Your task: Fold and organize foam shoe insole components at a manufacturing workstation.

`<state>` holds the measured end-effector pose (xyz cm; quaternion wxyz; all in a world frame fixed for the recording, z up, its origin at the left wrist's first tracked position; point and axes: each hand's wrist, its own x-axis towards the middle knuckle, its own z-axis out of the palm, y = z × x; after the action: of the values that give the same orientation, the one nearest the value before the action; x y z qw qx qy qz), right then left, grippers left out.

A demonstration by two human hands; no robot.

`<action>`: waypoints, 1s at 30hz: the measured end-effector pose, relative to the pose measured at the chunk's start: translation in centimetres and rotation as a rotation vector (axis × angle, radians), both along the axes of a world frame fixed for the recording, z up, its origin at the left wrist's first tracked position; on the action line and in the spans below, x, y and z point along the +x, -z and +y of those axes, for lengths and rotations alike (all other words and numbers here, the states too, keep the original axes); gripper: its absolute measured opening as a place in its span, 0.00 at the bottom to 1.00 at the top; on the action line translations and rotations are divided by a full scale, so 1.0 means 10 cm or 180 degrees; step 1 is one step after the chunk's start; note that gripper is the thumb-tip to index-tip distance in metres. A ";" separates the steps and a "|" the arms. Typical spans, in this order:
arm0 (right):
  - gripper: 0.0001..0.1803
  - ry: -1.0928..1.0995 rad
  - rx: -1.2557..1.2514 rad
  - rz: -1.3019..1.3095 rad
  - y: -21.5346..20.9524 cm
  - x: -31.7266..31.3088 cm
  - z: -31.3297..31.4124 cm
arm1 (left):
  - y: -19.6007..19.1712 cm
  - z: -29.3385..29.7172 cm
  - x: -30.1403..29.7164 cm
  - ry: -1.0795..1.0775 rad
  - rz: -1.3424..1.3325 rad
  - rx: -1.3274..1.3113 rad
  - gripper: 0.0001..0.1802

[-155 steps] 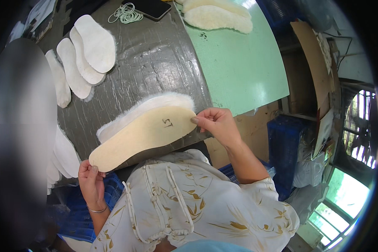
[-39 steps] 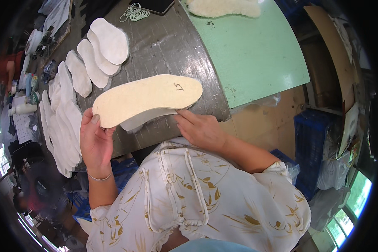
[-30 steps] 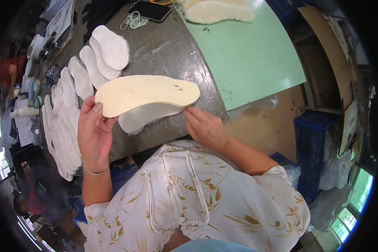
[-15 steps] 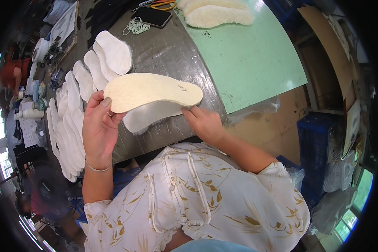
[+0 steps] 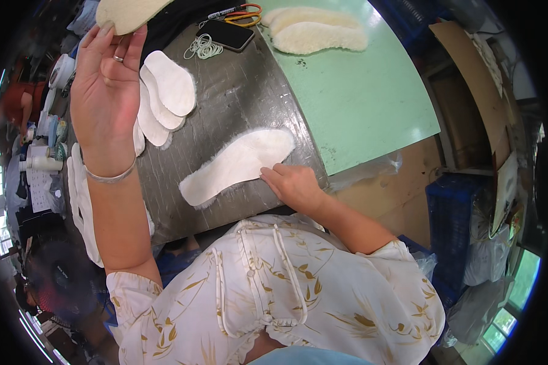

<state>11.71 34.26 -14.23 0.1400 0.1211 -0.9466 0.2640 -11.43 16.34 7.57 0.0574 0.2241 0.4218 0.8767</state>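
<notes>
High at the upper left, my left hand (image 5: 109,85) pinches the end of a cream insole (image 5: 128,13), thumb on its face; part of the insole is cut off by the frame's edge. On the dark tabletop lies a white insole (image 5: 237,161) with fluffy edges, smooth side up. My right hand (image 5: 294,187) is closed at this insole's near edge, thumb and forefinger gripping it. Beside my left forearm, more white insoles (image 5: 175,85) overlap in a fanned row, partly hidden by the arm.
A green board (image 5: 359,97) covers the right part of the table, with fluffy cream insoles (image 5: 323,38) at its far end. A black phone (image 5: 228,34) and pale rubber bands (image 5: 203,47) lie near the back. Blue crates (image 5: 450,225) stand at the right.
My left hand has lifted the cream insole up and to the left, away from above the white insole, which now shows whole. My right hand has dropped slightly and stays at the white insole's edge.
</notes>
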 end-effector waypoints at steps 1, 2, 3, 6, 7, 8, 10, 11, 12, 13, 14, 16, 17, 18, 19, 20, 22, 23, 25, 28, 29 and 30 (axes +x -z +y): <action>0.05 0.0021 -0.0118 0.0067 0.04 -0.02 0.02 | 0.01 0.01 -0.01 -0.0106 0.0118 0.0054 0.13; 0.04 0.0037 -0.0238 0.0135 0.08 -0.04 0.03 | 0.02 0.02 -0.02 -0.0099 0.0115 0.0060 0.13; 0.05 0.0091 -0.0351 0.0100 0.08 -0.05 0.01 | 0.06 0.00 0.01 -0.0140 0.0036 0.0059 0.14; 0.07 0.0220 -0.0821 -0.0179 0.05 -0.06 -0.03 | 0.19 -0.10 0.12 -0.0042 -0.0118 0.0114 0.13; 0.08 0.0060 -0.1156 -0.0226 -0.02 -0.06 0.00 | 0.21 -0.11 0.19 0.0006 -0.0151 0.0019 0.13; 0.09 0.0031 -0.1436 -0.0551 -0.13 -0.04 0.05 | 0.24 -0.12 0.26 0.0056 -0.0184 -0.0075 0.14; 0.14 0.0538 -0.2454 -0.1223 -0.29 -0.05 0.19 | 0.29 -0.13 0.42 0.0107 -0.0191 -0.0129 0.14; 0.18 0.0696 -0.3750 -0.1417 -0.21 -0.09 0.27 | 0.31 -0.14 0.52 0.0138 -0.0243 -0.0187 0.14; 0.24 0.0791 -0.3968 -0.1556 -0.29 -0.20 0.42 | 0.34 -0.15 0.60 0.0177 -0.0293 -0.0247 0.15; 0.27 0.0867 -0.4433 -0.1601 -0.34 -0.28 0.53 | 0.39 -0.21 0.65 0.0100 -0.0364 -0.0402 0.16; 0.31 0.0944 -0.4900 -0.1635 -0.38 -0.35 0.62 | 0.42 -0.24 0.74 0.0252 -0.0362 -0.0343 0.16; 0.34 0.0960 -0.5477 -0.1651 -0.51 -0.48 0.75 | 0.60 -0.40 0.83 0.0313 -0.0631 -0.0227 0.16; 0.32 0.0957 -0.5627 -0.1625 -0.52 -0.51 0.82 | 0.67 -0.46 0.87 0.0362 -0.0636 -0.0212 0.16; 0.32 0.0963 -0.5620 -0.1617 -0.52 -0.55 0.86 | 0.73 -0.53 0.93 0.0474 -0.0730 -0.0208 0.16; 0.30 0.0997 -0.5489 -0.1593 -0.51 -0.57 0.89 | 0.79 -0.60 0.98 0.0603 -0.0836 -0.0209 0.16; 0.28 0.1030 -0.5357 -0.1578 -0.50 -0.57 0.91 | 0.86 -0.67 1.02 0.0623 -0.0850 -0.0206 0.16; 0.23 0.1068 -0.5208 -0.1517 -0.45 -0.54 0.93 | 1.01 -0.81 1.08 0.0401 -0.1116 -0.0343 0.17; 0.19 0.1046 -0.5241 -0.1635 -0.45 -0.53 0.93 | 1.06 -0.86 1.12 0.0355 -0.1263 -0.0291 0.16; 0.15 0.1012 -0.5171 -0.1919 -0.43 -0.50 0.97 | 1.16 -0.96 1.18 0.0328 -0.1383 -0.0347 0.16; 0.15 0.1051 -0.4735 -0.2303 -0.43 -0.49 0.98 | 1.35 -1.16 1.27 0.0126 -0.1659 -0.0553 0.14; 0.14 0.1114 -0.4451 -0.2305 -0.43 -0.49 0.97 | 1.41 -1.24 1.30 0.0157 -0.1698 -0.0586 0.14; 0.14 0.1174 -0.4166 -0.2303 -0.45 -0.50 0.95 | 1.46 -1.30 1.34 0.0190 -0.1736 -0.0618 0.13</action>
<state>6.74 43.81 -9.77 -0.0934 -0.2400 -0.5892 0.7659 1.95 3.37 -7.04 0.2155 -0.0141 0.4659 0.8580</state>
